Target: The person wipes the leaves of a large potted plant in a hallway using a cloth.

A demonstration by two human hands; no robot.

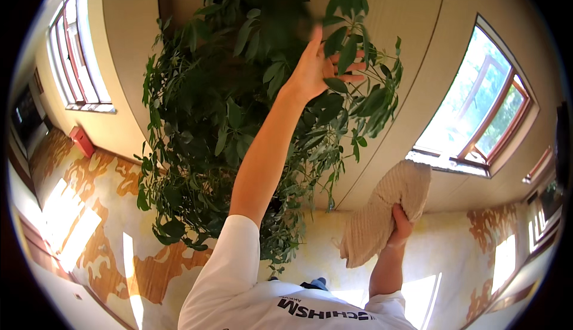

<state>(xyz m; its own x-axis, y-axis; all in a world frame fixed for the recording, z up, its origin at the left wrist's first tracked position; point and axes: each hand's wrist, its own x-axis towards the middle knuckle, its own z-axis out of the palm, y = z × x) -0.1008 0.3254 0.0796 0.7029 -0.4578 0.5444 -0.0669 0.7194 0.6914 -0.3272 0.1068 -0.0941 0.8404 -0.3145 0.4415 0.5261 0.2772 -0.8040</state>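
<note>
A large bushy houseplant [215,119] with glossy leaves in clusters hangs full in front of me. My left hand [313,70] is raised into its upper right side, thumb up and fingers spread. A few leaves [347,54] lie across its palm and fingers, partly hiding them; firm contact is hard to judge. Lower on the right, my right hand [401,229] grips a bunched beige ribbed cloth [385,209]. The cloth is folded over and its ends hang out on both sides of the grip, apart from the plant.
Behind the plant is a beige wall [403,16] with a dark seam. A wood-framed window [474,101] with a sill stands at right, another window [78,48] at left. A red box [82,142] sits by the left wall. The floor [152,267] has brown and pale patches.
</note>
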